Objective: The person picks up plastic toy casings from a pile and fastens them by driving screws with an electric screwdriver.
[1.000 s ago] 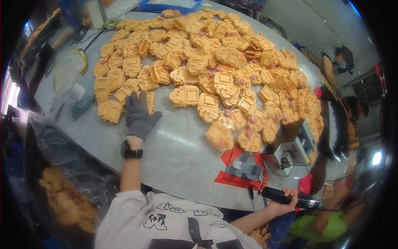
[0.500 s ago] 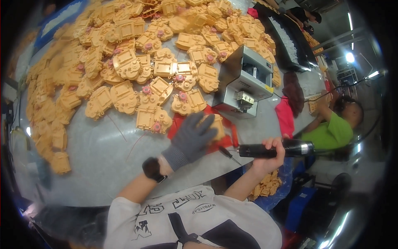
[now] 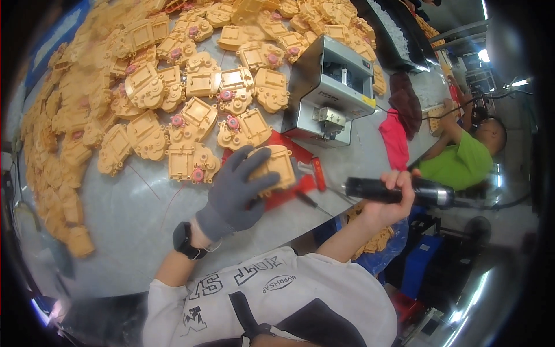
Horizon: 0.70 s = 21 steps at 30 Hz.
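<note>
My left hand [image 3: 234, 194], in a grey knitted glove, grips a yellow-orange plastic housing [image 3: 277, 165] over a red mat [image 3: 281, 198] at the table's near edge. Bare fingers of my right hand [image 3: 393, 199] wrap round a black electric screwdriver [image 3: 369, 188], held level with its tip toward the housing. Its bit is blurred. On the mat, between my hands, are a red-handled tool [image 3: 319, 173] and a thin screwdriver with a dark handle [image 3: 306, 199]. Close beyond the left hand lies a similar housing [image 3: 188, 162] with a pink round part on it.
Piled housings [image 3: 144, 87] cover the far and left table. A grey metal machine [image 3: 329, 98] stands beyond the mat, with pink cloth [image 3: 394, 139] to its right. Below the table edge, more housings lie in a blue-lined container [image 3: 378, 243]. A person in green [image 3: 462, 159] sits at right.
The view has shifted a little. My left hand has moved left with the housing, whose face shows more. My right hand and the electric screwdriver have moved right, farther from it.
</note>
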Each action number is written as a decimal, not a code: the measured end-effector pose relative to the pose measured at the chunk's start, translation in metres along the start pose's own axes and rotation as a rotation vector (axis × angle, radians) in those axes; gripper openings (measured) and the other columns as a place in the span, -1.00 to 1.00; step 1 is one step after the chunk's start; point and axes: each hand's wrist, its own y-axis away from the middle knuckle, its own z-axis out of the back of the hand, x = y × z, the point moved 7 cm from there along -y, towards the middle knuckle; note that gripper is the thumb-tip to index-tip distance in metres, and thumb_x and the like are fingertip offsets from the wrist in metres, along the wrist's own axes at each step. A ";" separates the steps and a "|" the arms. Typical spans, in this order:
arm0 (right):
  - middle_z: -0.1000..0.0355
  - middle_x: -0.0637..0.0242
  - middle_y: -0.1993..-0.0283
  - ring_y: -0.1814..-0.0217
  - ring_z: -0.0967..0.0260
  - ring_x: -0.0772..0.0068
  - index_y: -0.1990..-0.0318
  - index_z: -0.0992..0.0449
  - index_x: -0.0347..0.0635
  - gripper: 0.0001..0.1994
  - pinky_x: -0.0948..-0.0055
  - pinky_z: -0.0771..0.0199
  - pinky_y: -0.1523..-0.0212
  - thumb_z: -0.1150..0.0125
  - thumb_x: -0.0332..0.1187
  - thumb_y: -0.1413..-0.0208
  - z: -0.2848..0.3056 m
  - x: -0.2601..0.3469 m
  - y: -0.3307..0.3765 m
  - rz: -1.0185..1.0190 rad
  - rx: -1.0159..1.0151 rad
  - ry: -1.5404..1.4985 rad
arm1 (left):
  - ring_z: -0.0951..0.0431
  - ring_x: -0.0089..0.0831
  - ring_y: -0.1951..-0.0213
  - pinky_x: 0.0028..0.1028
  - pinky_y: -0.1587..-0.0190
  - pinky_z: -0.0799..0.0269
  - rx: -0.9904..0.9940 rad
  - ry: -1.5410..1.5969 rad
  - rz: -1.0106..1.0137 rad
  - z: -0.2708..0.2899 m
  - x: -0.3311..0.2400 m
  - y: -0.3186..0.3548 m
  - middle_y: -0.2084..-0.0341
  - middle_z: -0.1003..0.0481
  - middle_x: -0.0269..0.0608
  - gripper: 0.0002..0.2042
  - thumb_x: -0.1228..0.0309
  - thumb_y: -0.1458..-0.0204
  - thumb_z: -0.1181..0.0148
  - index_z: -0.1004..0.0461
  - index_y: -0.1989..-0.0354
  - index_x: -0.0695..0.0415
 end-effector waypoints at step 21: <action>-0.25 0.31 0.57 0.65 -0.21 0.56 0.20 -0.22 -0.31 -0.64 0.58 -0.28 0.57 -0.11 -0.63 0.24 -0.091 -0.053 -0.023 0.011 0.271 0.275 | -0.12 0.12 -0.07 -0.03 -0.07 -0.06 -0.016 -0.118 0.115 -0.009 -0.001 0.039 -0.09 -0.10 0.11 -0.37 0.19 0.28 -0.22 -0.21 -0.05 0.10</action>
